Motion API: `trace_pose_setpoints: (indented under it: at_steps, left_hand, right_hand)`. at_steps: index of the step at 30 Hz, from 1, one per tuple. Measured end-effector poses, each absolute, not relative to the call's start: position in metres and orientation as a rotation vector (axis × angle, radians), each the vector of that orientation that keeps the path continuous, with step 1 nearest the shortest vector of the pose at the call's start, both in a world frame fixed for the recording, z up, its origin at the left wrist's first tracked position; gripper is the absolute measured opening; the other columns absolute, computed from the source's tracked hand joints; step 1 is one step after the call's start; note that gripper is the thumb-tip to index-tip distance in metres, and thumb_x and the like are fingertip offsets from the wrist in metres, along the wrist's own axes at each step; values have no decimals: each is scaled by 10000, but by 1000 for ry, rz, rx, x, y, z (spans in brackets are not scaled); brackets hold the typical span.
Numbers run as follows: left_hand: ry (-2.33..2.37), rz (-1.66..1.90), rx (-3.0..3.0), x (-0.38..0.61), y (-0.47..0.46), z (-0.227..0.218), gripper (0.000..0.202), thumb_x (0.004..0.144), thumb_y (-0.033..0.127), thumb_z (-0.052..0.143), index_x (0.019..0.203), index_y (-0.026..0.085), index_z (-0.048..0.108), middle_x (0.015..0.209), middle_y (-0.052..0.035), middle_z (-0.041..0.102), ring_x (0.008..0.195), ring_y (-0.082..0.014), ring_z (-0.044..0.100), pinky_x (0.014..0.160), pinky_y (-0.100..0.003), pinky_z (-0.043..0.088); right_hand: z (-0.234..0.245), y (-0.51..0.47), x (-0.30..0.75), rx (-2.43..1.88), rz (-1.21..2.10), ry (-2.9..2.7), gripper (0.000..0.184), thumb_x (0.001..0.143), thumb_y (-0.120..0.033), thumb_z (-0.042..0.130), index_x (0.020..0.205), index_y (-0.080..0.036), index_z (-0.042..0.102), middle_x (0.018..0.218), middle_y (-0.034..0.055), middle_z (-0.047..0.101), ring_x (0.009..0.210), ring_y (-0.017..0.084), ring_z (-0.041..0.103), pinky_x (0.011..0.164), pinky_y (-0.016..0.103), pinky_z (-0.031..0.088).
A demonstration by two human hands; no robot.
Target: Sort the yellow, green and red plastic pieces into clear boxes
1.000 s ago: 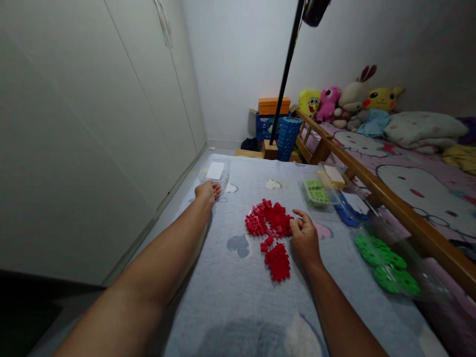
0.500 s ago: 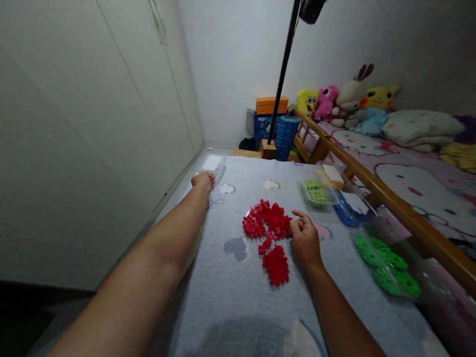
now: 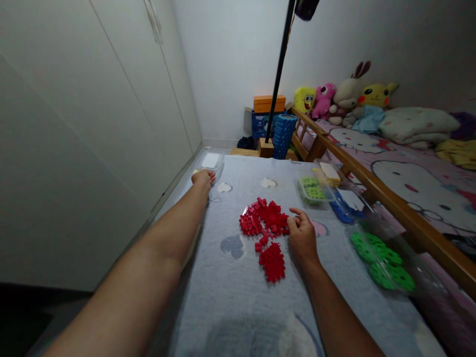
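A pile of red interlocking plastic pieces (image 3: 267, 231) lies in the middle of a grey-blue blanket (image 3: 238, 297). My right hand (image 3: 302, 237) rests on the blanket at the pile's right edge, its fingers curled and touching the red pieces. My left arm stretches far forward, and my left hand (image 3: 203, 178) sits closed at the near edge of a clear plastic container (image 3: 210, 162) at the blanket's far left corner. Whether those fingers grip the container's rim is hard to see.
To the right stand a clear box of light-green pieces (image 3: 313, 190), a yellow-lidded box (image 3: 329, 173), blue pieces (image 3: 342, 208) and a bag of green pieces (image 3: 383, 262). A wooden bed rail (image 3: 386, 196) runs along the right. White wardrobe doors (image 3: 92, 114) line the left. A black pole (image 3: 278, 74) rises behind.
My left hand and the clear container have shifted a little farther away along the blanket's left edge. My right hand has stayed beside the red pile.
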State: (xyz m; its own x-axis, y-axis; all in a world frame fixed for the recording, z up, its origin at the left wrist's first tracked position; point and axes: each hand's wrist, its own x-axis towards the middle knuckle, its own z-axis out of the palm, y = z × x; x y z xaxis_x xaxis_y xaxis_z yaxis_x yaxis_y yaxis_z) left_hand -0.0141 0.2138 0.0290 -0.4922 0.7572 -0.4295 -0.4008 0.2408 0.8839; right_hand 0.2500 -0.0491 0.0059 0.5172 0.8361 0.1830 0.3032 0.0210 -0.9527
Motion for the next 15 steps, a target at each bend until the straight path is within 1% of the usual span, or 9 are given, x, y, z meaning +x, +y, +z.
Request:
trace_pose_setpoints:
  at_steps: [3, 6, 8, 10, 12, 14, 15]
  left_hand:
    - [1511, 1459, 342, -11, 204, 32, 119, 786, 94, 607, 727, 161, 528, 619, 11, 544, 586, -123, 620, 547, -191, 502]
    - [1477, 1440, 364, -1, 185, 36, 120, 830, 110, 575, 753, 172, 507, 657, 11, 548, 587, -106, 612, 595, -194, 519]
    - [1432, 1423, 405, 10, 167, 38, 108, 836, 106, 561, 778, 175, 503, 671, 14, 557, 588, -100, 609, 624, -206, 530]
    - [1378, 1407, 467, 23, 145, 41, 85, 825, 108, 570, 819, 178, 522, 693, 15, 581, 609, -104, 621, 650, -225, 537]
    - [1338, 1391, 533, 36, 120, 43, 139, 784, 102, 608, 882, 184, 554, 726, 16, 612, 634, -110, 628, 663, -236, 529]
    - [1300, 1355, 707, 48, 93, 45, 235, 731, 100, 652, 938, 186, 583, 772, 5, 640, 692, -126, 643, 681, -247, 516]
    - [1271, 1326, 832, 52, 79, 46, 246, 722, 118, 671, 946, 186, 596, 795, -3, 647, 728, -136, 649, 697, -256, 515]
  right_hand:
    - [5, -50, 250, -1540, 547, -1011, 437, 817, -453, 565, 1107, -137, 649, 565, -112, 367, 526, 128, 389, 578, 263, 333]
    - [3, -49, 252, -1536, 535, -1017, 436, 822, -453, 567, 1111, -138, 655, 571, -110, 370, 526, 128, 394, 577, 265, 333]
    - [2, -47, 255, -1541, 506, -1013, 438, 824, -447, 565, 1121, -139, 660, 579, -105, 384, 534, 130, 403, 588, 268, 345]
    - [1, -45, 261, -1564, 447, -999, 435, 823, -437, 553, 1122, -141, 664, 603, -87, 428, 557, 139, 433, 611, 277, 379]
    - [0, -42, 271, -1599, 322, -1002, 410, 820, -407, 533, 1099, -141, 673, 692, -32, 526, 625, 161, 496, 668, 302, 438]
    - [0, -38, 284, -1641, 133, -1032, 377, 814, -351, 514, 1077, -139, 681, 867, 58, 613, 735, 193, 553, 759, 347, 491]
    - [0, -37, 291, -1661, 36, -1057, 373, 810, -317, 509, 1086, -136, 682, 971, 106, 629, 809, 214, 575, 813, 373, 506]
